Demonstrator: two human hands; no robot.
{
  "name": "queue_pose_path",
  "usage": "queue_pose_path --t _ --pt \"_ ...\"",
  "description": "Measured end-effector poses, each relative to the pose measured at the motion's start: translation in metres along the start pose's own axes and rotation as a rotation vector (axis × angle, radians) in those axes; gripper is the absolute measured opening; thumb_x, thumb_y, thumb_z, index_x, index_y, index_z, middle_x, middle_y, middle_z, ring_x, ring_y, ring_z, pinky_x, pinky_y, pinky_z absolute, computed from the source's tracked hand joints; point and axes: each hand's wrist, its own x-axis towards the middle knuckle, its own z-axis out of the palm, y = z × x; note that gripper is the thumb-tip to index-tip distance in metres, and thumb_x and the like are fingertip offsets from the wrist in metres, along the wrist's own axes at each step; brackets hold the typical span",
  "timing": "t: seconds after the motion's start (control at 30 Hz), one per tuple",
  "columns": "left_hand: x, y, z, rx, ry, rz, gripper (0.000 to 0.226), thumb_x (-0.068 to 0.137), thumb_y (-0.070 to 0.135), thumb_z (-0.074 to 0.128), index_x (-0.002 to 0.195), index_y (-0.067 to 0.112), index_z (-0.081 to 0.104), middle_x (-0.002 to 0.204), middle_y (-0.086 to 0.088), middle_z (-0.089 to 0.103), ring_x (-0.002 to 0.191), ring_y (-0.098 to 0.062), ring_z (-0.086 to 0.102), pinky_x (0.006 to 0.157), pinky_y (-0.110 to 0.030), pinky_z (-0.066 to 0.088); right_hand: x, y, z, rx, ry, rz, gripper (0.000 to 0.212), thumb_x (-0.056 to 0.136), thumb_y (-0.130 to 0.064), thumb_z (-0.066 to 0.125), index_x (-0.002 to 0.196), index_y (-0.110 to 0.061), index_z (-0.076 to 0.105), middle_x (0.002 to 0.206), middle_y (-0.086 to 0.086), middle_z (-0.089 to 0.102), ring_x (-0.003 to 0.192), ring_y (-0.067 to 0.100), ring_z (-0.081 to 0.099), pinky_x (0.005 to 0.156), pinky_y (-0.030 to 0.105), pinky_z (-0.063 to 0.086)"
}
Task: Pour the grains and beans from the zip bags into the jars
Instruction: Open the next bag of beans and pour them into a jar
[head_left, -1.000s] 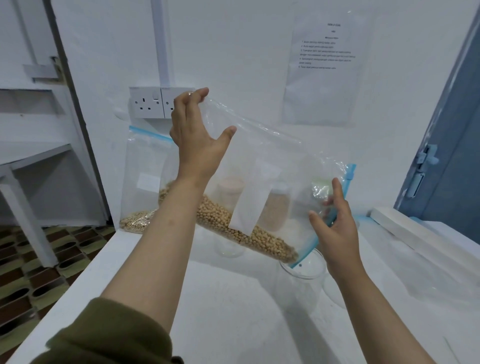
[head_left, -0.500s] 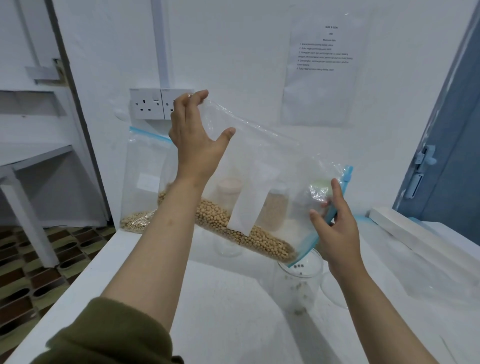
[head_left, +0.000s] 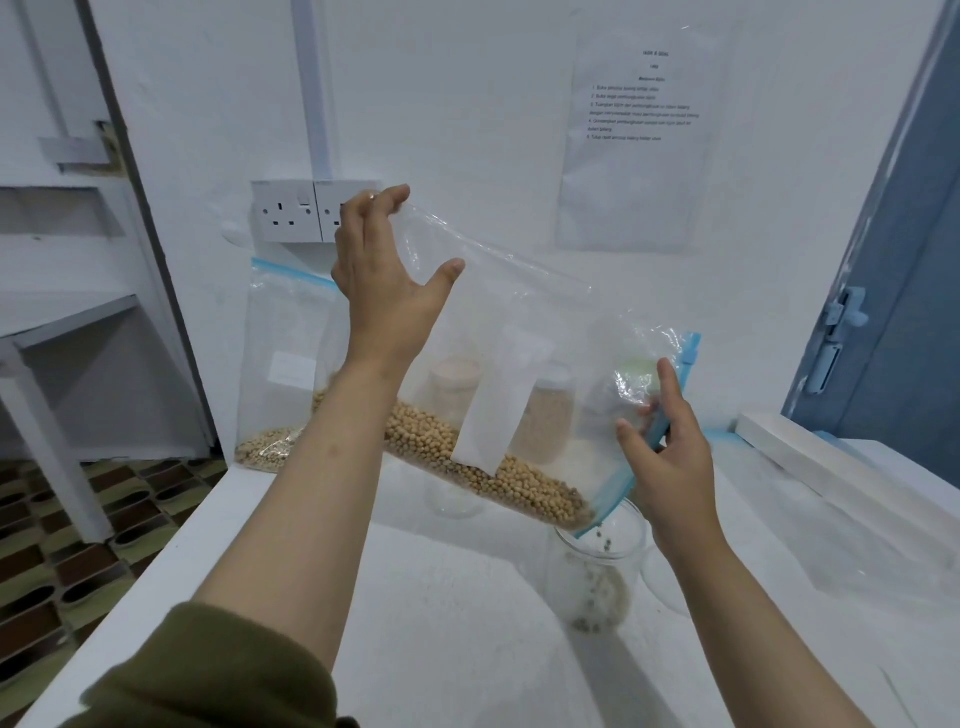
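A clear zip bag (head_left: 524, 317) with a blue zip edge hangs tilted over the white table, its low corner down to the right. Tan beans (head_left: 483, 467) lie along its lower side and trickle from that corner into a clear glass jar (head_left: 597, 577), which holds a small heap at its bottom. My left hand (head_left: 387, 291) grips the bag's raised upper corner. My right hand (head_left: 667, 452) pinches the blue zip edge just above the jar's mouth.
A second zip bag (head_left: 283, 374) with grain leans against the wall at the table's back left. Two filled jars (head_left: 545, 415) stand behind the held bag. A double wall socket (head_left: 306, 210), a paper sheet (head_left: 639, 140), a white slab (head_left: 831, 467) and a blue door (head_left: 904, 291) lie around.
The bag has tipped a little further and beans have started falling from its low corner; the jar, empty one second ago, now holds a small heap. Both hands keep their hold.
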Motion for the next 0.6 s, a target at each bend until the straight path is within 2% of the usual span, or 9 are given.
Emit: queue_pose_path --t 0.27,0.47,0.6 --pt "-0.0014 -0.0023 0.0010 0.008 0.002 -0.001 0.071 0.075 0.033 0.079 0.136 0.015 0.048 0.135 -0.003 0.041 0.129 -0.027 0.043 0.106 -0.055 0.035 0.0004 0.0027 0.0020 -0.013 0.008 -0.001 0.071 0.096 -0.008 0.062 0.150 -0.043 0.035 0.131 -0.030 0.049 0.127 0.001 0.049 0.111 0.045 0.043" --pt "-0.0020 -0.0048 0.0011 0.013 0.001 -0.003 0.071 0.075 0.034 0.080 0.136 0.016 0.047 0.135 -0.001 0.040 0.128 -0.024 0.043 0.107 -0.054 0.035 0.0012 0.0049 0.0029 -0.010 0.019 -0.008 0.071 0.095 -0.007 0.062 0.150 -0.043 0.036 0.139 -0.016 0.051 0.128 0.005 0.050 0.112 0.045 0.042" --pt "-0.0009 -0.0057 0.0017 0.016 0.002 -0.008 0.072 0.076 0.036 0.080 0.136 0.017 0.047 0.135 -0.001 0.040 0.128 -0.023 0.043 0.107 -0.052 0.034 0.0014 0.0046 0.0042 -0.017 0.019 -0.014 0.071 0.095 -0.007 0.062 0.150 -0.044 0.035 0.141 -0.012 0.050 0.128 0.005 0.050 0.111 0.045 0.043"
